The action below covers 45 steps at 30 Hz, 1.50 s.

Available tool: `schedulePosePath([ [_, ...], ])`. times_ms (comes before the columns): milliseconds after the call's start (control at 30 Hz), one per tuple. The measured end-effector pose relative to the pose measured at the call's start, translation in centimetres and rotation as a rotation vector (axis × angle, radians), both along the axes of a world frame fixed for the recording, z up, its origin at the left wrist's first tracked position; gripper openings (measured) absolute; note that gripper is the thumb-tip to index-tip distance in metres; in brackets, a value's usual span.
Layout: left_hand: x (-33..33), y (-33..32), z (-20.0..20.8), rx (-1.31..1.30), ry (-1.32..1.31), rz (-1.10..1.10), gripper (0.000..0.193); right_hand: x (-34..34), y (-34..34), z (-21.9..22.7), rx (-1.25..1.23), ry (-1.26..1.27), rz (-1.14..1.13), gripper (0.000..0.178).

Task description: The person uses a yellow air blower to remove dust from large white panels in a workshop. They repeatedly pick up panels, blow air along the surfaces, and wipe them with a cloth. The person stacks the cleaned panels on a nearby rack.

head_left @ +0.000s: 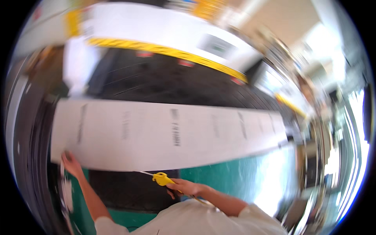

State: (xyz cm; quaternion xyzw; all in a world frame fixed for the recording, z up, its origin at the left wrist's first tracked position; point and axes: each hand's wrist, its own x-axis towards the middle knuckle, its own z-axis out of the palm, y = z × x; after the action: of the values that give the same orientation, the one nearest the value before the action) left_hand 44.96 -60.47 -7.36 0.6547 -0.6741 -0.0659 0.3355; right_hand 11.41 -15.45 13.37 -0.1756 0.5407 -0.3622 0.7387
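Note:
A long white sheet with faint dark print stretches across in front of me, narrowing toward the right. At its near left corner, my left hand is closed on the edge, partly blurred. My right hand is wrapped round a yellow air blow gun, just below the sheet's near edge. Its thin pale nozzle points left and reaches close to that edge; I cannot tell whether it touches. A hose seems to trail from the handle toward my body.
Beyond the sheet lies a dark slatted surface, below a white machine cover edged with a yellow warning strip. A black mat lies on the shiny green floor. Blurred equipment stands at both sides.

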Motion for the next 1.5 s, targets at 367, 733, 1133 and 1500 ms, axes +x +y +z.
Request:
schedulePosePath([
  [367,-23.5,30.9,1.9,-0.071,-0.337,-0.882,0.041,-4.1,27.7,0.4,-0.033,0.133,-0.289,0.041],
  [733,-38.2,49.1,2.5,-0.224,-0.617,-1.190,0.054,-1.5,55.4,-4.8,-0.263,-0.227,-1.243,0.056],
  [1133,-54.1,65.5,5.0,-0.075,-0.839,-1.417,0.096,4.8,61.0,-14.0,-0.352,-0.848,-2.135,0.033],
  [1500,-58.7,71.1,3.5,-0.354,-0.815,-1.338,0.090,3.7,63.0,-14.6,-0.401,-0.712,-2.195,0.031],
])
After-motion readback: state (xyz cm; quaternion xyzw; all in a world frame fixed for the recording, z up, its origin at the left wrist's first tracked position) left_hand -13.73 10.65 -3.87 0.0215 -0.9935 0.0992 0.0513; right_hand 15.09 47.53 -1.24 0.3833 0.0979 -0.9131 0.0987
